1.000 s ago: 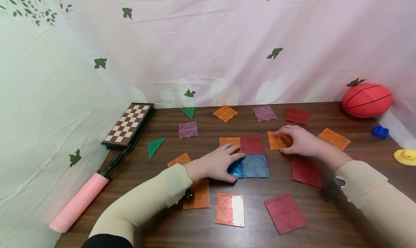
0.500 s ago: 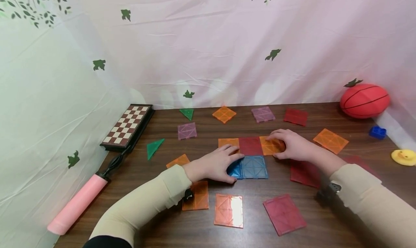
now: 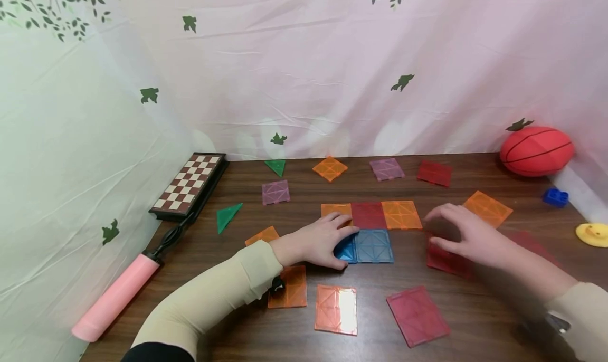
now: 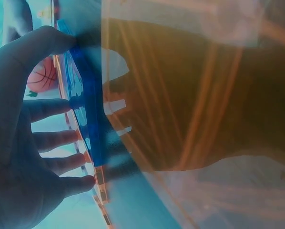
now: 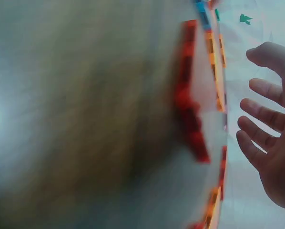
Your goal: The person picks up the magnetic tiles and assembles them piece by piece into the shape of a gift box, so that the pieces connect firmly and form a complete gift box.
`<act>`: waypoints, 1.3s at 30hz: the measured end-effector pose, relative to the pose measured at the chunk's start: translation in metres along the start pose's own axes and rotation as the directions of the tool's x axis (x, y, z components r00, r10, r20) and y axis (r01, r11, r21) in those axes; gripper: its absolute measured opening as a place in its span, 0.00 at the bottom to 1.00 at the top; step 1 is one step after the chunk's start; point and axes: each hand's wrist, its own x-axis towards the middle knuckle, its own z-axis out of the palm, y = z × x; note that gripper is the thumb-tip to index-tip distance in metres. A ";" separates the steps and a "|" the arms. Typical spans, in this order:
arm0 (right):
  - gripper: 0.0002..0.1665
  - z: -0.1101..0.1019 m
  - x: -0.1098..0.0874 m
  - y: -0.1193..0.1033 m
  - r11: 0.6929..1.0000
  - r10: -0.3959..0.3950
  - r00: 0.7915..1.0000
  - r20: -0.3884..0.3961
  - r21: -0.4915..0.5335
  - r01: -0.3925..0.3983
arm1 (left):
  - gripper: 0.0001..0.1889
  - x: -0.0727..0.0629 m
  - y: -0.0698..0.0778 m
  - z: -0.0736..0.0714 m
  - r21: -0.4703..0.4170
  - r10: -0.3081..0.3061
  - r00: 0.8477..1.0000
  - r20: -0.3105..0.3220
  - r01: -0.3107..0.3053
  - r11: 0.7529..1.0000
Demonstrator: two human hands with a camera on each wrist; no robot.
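My left hand rests over the left part of a flat block of joined translucent square tiles. Its thumb is at the near edge of the left blue tile, partly hidden under the hand. Its fingers, spread in the left wrist view, touch the tiles. Beside that lies another blue tile. Behind them run an orange tile, a red tile and a right-hand orange tile. My right hand hovers right of the block, fingers parted and holding nothing, above a red tile.
Loose tiles lie around, including a dark pink one, a pale orange one and green triangles. A chessboard and pink-handled pump stand left. A red ball, blue brick and yellow duck sit right.
My right hand brought an orange tile left against the red tile, let go of it, and drew back to the right. My left hand has stayed on the block.
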 end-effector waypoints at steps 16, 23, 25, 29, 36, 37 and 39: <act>0.37 0.011 -0.029 -0.004 0.996 -0.016 0.998 0.058 -0.085 0.021 | 0.44 0.001 0.000 0.001 -0.017 -0.002 1.000 0.003 0.003 1.000; 0.37 0.023 -0.011 -0.015 0.997 -0.066 0.995 0.079 -0.041 0.069 | 0.44 0.000 -0.001 0.001 -0.024 -0.004 1.000 0.005 0.004 1.000; 0.37 0.025 -0.006 -0.017 0.995 -0.089 0.993 0.081 -0.029 0.092 | 0.44 0.000 -0.002 0.001 -0.025 -0.005 1.000 0.008 0.005 1.000; 0.37 0.028 0.000 -0.021 0.989 -0.140 0.987 0.084 -0.028 0.143 | 0.44 0.000 -0.002 0.001 -0.027 -0.005 1.000 0.014 0.005 1.000; 0.37 0.032 0.008 -0.026 0.984 -0.168 0.980 0.104 -0.037 0.172 | 0.44 0.000 -0.002 0.000 -0.027 -0.004 1.000 0.016 0.005 1.000; 0.37 0.033 0.009 -0.027 0.983 -0.175 0.979 0.102 -0.036 0.179 | 0.44 0.000 -0.002 0.000 -0.024 -0.005 1.000 0.017 0.006 1.000; 0.37 0.034 0.011 -0.027 0.981 -0.188 0.977 0.096 -0.030 0.192 | 0.44 0.000 -0.001 0.000 -0.021 -0.008 1.000 0.019 0.008 1.000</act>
